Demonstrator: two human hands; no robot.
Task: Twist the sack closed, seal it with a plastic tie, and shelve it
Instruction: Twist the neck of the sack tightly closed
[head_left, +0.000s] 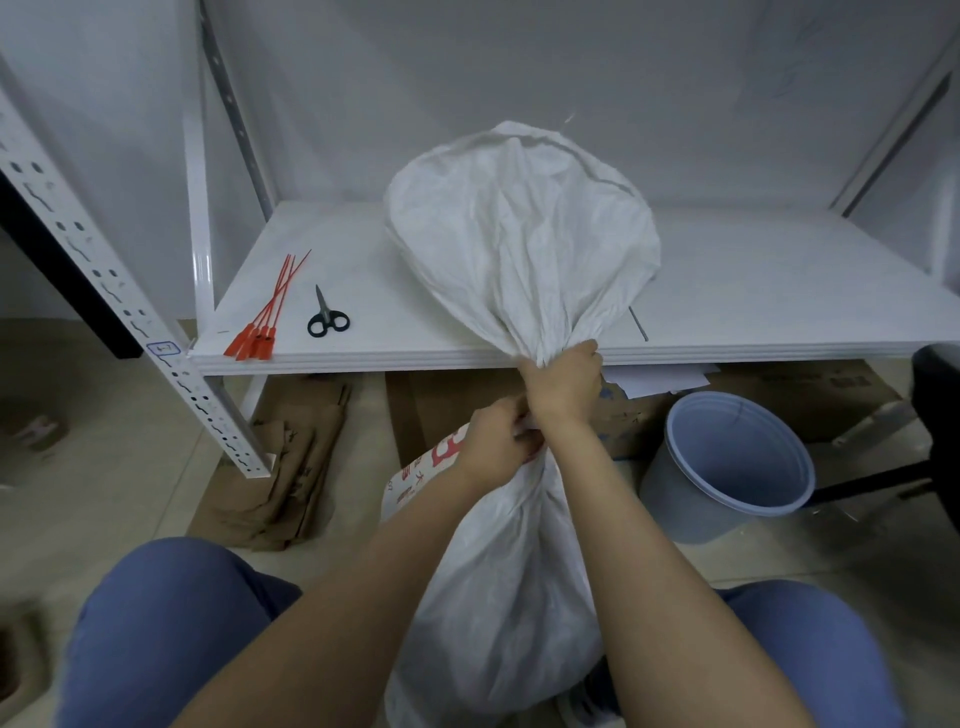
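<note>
red characters are printed on the white woven sack (498, 597), too folded to read. it stands on the floor between the person's knees, its neck gathered and its loose top billowing over the shelf (753, 291). the right hand (563, 384) has its grip clenched around the neck; the left hand (493, 447) pinches the fabric just below. red plastic ties (262, 322) and scissors (326, 317) lie on the shelf.

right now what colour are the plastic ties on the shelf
Red-orange plastic ties; head view.
</note>
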